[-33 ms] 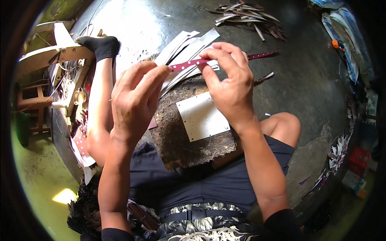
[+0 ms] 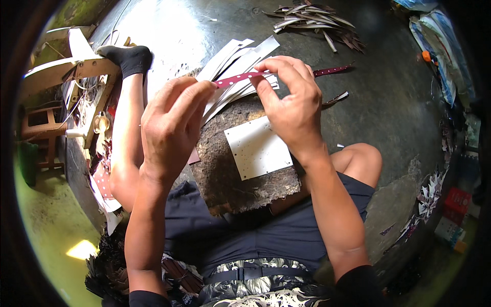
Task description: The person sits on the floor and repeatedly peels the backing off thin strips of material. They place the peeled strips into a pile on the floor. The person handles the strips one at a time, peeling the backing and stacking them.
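A narrow maroon strip with white dots [image 2: 234,80] stretches between my two hands, above the block. My left hand [image 2: 171,115] pinches its left end between thumb and fingers. Further along, my right hand [image 2: 294,105] pinches the strip between thumb and forefinger, and the rest sticks out past that hand to the right. Below the hands, a white square plate [image 2: 258,148] with small dark specks and corner holes lies on a rough brown block [image 2: 215,176]. Several white strips [image 2: 225,61] lie fanned across the far end of the block.
A pile of cut strips [image 2: 314,23] lies on the dark floor [image 2: 404,102] at the far right. At left stand a wooden frame [image 2: 66,69] and an orange-brown crate [image 2: 43,133]. Scraps [image 2: 432,197] and plastic bags [image 2: 434,51] line the right side. My legs flank the block.
The dotted strip has shifted very slightly in my fingers, and my right fingertips sit a touch differently. Everything else stays in place.
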{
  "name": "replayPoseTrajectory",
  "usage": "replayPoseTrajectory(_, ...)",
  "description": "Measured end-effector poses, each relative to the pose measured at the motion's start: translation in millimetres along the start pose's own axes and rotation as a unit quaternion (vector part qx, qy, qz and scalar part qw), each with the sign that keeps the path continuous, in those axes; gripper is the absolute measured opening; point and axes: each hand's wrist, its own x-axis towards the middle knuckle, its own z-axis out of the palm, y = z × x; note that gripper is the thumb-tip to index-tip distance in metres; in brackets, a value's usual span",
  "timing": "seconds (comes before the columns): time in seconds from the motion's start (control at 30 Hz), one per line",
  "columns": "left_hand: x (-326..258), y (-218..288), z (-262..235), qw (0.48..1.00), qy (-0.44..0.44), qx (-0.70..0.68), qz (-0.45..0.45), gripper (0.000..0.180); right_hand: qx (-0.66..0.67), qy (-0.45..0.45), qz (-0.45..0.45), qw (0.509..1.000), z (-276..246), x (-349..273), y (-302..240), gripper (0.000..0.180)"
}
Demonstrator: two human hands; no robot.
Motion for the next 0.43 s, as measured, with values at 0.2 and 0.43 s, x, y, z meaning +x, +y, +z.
replayPoseTrajectory(0.2, 6.1, -0.6, -13.5, 0.994, -0.023, -0.044, -0.101, 0.010, 0.225, -0.097, 0.180, 0.953, -9.9, 6.8, 8.2, 0.022)
replayPoseTrajectory(0.43, -9.3, -24.9, -52.3, 0.910, -0.093, -0.270, -0.301, 0.020, 0.203, -0.150, 0.251, 0.935, -37.3, 10.8, 20.6, 0.039)
